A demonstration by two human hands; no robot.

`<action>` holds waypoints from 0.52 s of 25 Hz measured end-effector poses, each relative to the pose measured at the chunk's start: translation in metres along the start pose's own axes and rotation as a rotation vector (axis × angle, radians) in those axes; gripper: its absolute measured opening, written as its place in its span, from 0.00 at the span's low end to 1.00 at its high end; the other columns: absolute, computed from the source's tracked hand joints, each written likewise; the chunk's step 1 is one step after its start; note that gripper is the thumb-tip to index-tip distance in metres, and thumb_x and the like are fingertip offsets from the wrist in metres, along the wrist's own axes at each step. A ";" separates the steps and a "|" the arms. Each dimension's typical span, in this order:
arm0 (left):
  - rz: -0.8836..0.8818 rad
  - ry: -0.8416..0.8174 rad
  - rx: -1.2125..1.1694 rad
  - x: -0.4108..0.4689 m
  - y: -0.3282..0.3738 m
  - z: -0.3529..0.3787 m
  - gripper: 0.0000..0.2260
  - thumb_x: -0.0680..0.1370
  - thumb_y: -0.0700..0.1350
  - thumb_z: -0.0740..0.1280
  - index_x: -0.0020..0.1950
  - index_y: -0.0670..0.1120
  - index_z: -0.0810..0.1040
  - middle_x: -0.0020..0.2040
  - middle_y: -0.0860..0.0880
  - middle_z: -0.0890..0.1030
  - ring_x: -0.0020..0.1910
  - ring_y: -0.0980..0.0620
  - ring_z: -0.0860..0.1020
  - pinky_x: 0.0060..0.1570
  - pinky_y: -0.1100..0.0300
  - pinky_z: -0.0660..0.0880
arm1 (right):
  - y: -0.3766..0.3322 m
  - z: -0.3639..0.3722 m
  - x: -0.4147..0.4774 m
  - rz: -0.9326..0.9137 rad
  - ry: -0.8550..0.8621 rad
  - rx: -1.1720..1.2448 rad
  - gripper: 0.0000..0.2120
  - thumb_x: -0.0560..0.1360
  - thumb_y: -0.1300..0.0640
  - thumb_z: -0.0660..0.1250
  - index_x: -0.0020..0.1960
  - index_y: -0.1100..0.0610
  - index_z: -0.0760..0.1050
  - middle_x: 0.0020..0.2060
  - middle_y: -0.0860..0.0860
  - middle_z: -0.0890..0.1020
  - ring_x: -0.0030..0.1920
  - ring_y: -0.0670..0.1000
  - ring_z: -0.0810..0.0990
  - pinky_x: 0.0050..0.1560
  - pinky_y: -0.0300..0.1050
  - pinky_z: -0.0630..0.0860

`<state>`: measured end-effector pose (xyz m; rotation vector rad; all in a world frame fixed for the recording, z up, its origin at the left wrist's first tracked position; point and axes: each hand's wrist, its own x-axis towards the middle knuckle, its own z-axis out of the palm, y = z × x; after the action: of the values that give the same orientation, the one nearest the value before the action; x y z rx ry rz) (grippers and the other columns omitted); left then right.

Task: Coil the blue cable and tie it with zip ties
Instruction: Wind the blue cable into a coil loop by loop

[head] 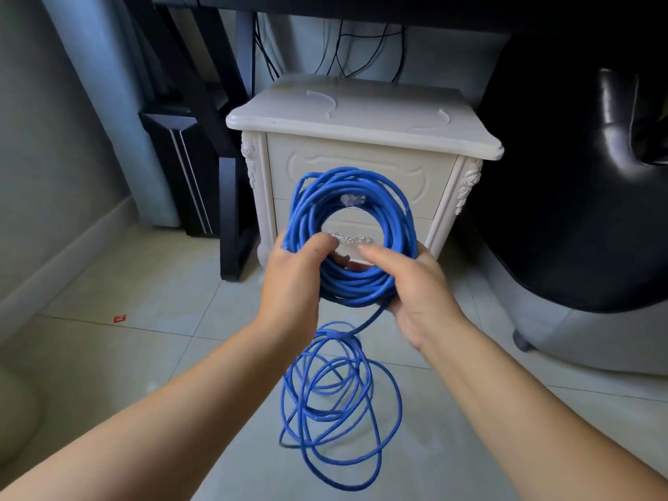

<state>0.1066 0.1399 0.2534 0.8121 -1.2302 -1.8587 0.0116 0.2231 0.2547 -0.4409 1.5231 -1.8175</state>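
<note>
front: nightstand [361, 139] blocks | right: black chair [578, 175] | left: floor [108, 356] open

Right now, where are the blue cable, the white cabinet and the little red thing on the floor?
blue cable [347, 175]: head view, top of the held coil.
white cabinet [361, 113]: head view, its flat top.
red scrap [120, 318]: head view, its middle.
</note>
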 end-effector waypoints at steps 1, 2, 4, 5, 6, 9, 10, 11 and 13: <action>-0.023 -0.063 0.052 -0.001 -0.001 -0.001 0.11 0.70 0.43 0.70 0.49 0.42 0.76 0.38 0.44 0.81 0.40 0.46 0.82 0.50 0.47 0.77 | -0.002 -0.004 0.004 -0.005 0.047 0.021 0.18 0.70 0.67 0.72 0.58 0.60 0.74 0.42 0.59 0.84 0.43 0.60 0.86 0.49 0.57 0.81; -0.049 -0.134 0.104 -0.001 0.001 -0.003 0.13 0.69 0.47 0.73 0.50 0.44 0.78 0.40 0.46 0.83 0.43 0.48 0.82 0.53 0.47 0.76 | -0.004 -0.009 0.008 -0.012 0.084 0.031 0.16 0.70 0.69 0.70 0.55 0.59 0.74 0.38 0.57 0.83 0.40 0.59 0.85 0.48 0.56 0.80; -0.075 -0.287 0.157 0.004 0.010 -0.010 0.16 0.69 0.52 0.75 0.53 0.48 0.80 0.48 0.50 0.85 0.49 0.52 0.82 0.54 0.50 0.76 | -0.011 -0.016 0.013 -0.072 0.134 -0.004 0.17 0.65 0.71 0.68 0.50 0.55 0.74 0.34 0.54 0.79 0.36 0.55 0.82 0.45 0.54 0.77; -0.055 -0.334 0.173 0.008 0.016 -0.015 0.19 0.69 0.53 0.75 0.58 0.50 0.79 0.52 0.52 0.84 0.52 0.53 0.82 0.54 0.52 0.77 | -0.012 -0.019 0.015 -0.128 0.154 -0.096 0.18 0.61 0.69 0.69 0.48 0.53 0.74 0.35 0.52 0.78 0.35 0.54 0.80 0.44 0.52 0.76; -0.015 -0.365 0.198 0.012 0.021 -0.020 0.25 0.67 0.53 0.76 0.63 0.53 0.77 0.55 0.54 0.83 0.54 0.55 0.81 0.55 0.54 0.77 | -0.012 -0.020 0.016 -0.187 0.167 -0.223 0.19 0.59 0.67 0.69 0.47 0.51 0.74 0.35 0.50 0.78 0.36 0.52 0.78 0.43 0.50 0.74; 0.231 -0.393 0.510 0.017 0.022 -0.032 0.43 0.61 0.55 0.78 0.74 0.62 0.64 0.68 0.57 0.74 0.65 0.64 0.74 0.62 0.61 0.73 | -0.009 -0.019 0.013 -0.317 0.128 -0.567 0.20 0.63 0.68 0.70 0.48 0.49 0.73 0.36 0.43 0.78 0.35 0.44 0.75 0.40 0.40 0.72; 0.333 -0.409 0.673 0.016 0.021 -0.032 0.44 0.62 0.54 0.78 0.74 0.63 0.62 0.70 0.58 0.71 0.67 0.66 0.70 0.65 0.61 0.71 | -0.009 -0.018 0.010 -0.354 0.090 -0.653 0.21 0.64 0.68 0.69 0.50 0.48 0.72 0.38 0.43 0.79 0.35 0.42 0.76 0.39 0.37 0.72; 0.407 -0.428 0.809 0.013 0.019 -0.031 0.43 0.64 0.52 0.78 0.75 0.63 0.60 0.70 0.59 0.70 0.68 0.67 0.69 0.67 0.61 0.70 | -0.010 -0.016 0.007 -0.395 0.041 -0.741 0.22 0.64 0.68 0.69 0.51 0.47 0.71 0.40 0.43 0.80 0.38 0.42 0.78 0.40 0.35 0.73; 0.424 -0.451 0.947 0.010 0.017 -0.029 0.43 0.68 0.46 0.77 0.76 0.62 0.58 0.65 0.60 0.73 0.61 0.67 0.74 0.61 0.66 0.73 | -0.009 -0.012 0.005 -0.465 -0.053 -0.890 0.22 0.64 0.67 0.69 0.51 0.46 0.71 0.44 0.46 0.80 0.43 0.46 0.79 0.42 0.37 0.74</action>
<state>0.1289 0.1136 0.2582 0.5106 -2.4241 -1.0799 -0.0018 0.2286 0.2596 -1.3355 2.2797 -1.3033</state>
